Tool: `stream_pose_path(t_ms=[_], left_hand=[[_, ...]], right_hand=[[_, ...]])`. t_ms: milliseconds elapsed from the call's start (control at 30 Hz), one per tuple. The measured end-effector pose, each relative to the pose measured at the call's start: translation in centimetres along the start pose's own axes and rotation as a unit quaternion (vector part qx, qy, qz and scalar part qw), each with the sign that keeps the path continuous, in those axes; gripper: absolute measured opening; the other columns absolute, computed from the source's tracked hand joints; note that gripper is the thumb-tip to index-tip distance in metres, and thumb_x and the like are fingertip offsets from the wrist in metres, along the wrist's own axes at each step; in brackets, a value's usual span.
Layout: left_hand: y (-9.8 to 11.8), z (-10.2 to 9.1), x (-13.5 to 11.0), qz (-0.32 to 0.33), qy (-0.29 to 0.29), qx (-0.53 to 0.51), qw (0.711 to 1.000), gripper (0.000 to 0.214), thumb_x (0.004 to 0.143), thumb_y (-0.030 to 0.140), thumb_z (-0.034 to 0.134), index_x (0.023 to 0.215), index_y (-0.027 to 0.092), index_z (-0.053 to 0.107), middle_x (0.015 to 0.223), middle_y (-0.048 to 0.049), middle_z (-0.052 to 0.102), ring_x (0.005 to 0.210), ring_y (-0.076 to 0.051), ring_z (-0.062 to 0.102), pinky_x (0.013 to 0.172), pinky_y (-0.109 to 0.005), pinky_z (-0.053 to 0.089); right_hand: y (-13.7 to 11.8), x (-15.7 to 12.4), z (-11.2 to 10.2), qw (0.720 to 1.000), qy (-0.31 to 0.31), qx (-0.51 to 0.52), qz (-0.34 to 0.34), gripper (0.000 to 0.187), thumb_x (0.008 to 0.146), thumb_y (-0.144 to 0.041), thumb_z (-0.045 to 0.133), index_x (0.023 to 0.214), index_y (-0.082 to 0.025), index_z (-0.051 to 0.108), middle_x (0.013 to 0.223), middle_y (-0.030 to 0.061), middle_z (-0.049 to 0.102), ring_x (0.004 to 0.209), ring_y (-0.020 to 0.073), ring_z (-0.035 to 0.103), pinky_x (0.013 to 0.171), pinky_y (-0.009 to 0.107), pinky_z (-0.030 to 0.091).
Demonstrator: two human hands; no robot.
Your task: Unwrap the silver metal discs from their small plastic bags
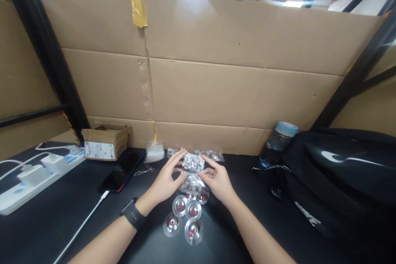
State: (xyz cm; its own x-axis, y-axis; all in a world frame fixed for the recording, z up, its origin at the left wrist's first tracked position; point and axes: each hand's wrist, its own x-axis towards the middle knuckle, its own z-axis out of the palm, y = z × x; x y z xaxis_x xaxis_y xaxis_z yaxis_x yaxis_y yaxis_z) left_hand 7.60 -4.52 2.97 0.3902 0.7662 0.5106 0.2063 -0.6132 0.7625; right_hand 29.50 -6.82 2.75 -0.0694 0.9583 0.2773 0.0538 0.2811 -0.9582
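Note:
A crinkled, shiny silvery packet (194,162) is between my two hands, over the black tabletop. My left hand (167,176) grips its left edge, fingers pointing away from me and thumb reaching inward. On the opposite edge, my right hand (219,178) holds it between thumb and fingers. What lies inside the packet cannot be made out. Just below my hands, several round metallic discs with clear rims and red centres, such as the nearest disc (194,232), lie on the table. More discs in clear wrapping (216,156) show behind my hands.
To the left are a white power strip (37,185), a phone (121,172) with a white cable, an open carton (107,142) and a small clear bag (154,151). A bottle (278,144) and a black backpack (343,173) stand right. A cardboard wall (210,95) closes the back.

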Motion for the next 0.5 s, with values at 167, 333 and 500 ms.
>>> stream_pose_path(t_ms=[167,333,500], left_hand=[[2.4,-0.5,-0.4,0.141,-0.084,0.221,0.961,0.069,0.081,0.038,0.076,0.142,0.025,0.048,0.152,-0.0116,0.043,0.139,-0.034,0.04,0.116,-0.054,0.036],[2.4,0.8,-0.6,0.186,-0.071,0.29,0.936,0.04,0.093,0.014,0.057,0.131,0.023,0.056,0.134,-0.0099,0.059,0.121,-0.026,0.055,0.103,-0.047,0.048],[1.2,1.2,-0.5,0.225,-0.05,0.286,0.93,0.032,0.095,0.007,0.052,0.122,0.02,0.063,0.119,-0.0087,0.067,0.107,-0.023,0.06,0.093,-0.041,0.053]], right_hand=[[0.5,0.4,-0.6,0.999,0.029,0.015,0.015,0.071,0.078,-0.029,0.079,0.143,-0.015,0.052,0.086,0.0063,0.075,0.073,0.0173,0.069,0.072,0.03,0.057],[0.2,0.3,-0.6,0.999,0.014,0.048,0.009,0.07,0.077,-0.031,0.081,0.14,-0.018,0.054,0.111,0.0112,0.073,0.081,0.0184,0.071,0.08,0.033,0.058],[-0.9,-0.1,0.1,0.997,-0.023,0.072,0.003,0.069,0.078,-0.031,0.081,0.141,-0.023,0.054,0.133,0.0131,0.063,0.086,0.0186,0.071,0.084,0.036,0.058]])
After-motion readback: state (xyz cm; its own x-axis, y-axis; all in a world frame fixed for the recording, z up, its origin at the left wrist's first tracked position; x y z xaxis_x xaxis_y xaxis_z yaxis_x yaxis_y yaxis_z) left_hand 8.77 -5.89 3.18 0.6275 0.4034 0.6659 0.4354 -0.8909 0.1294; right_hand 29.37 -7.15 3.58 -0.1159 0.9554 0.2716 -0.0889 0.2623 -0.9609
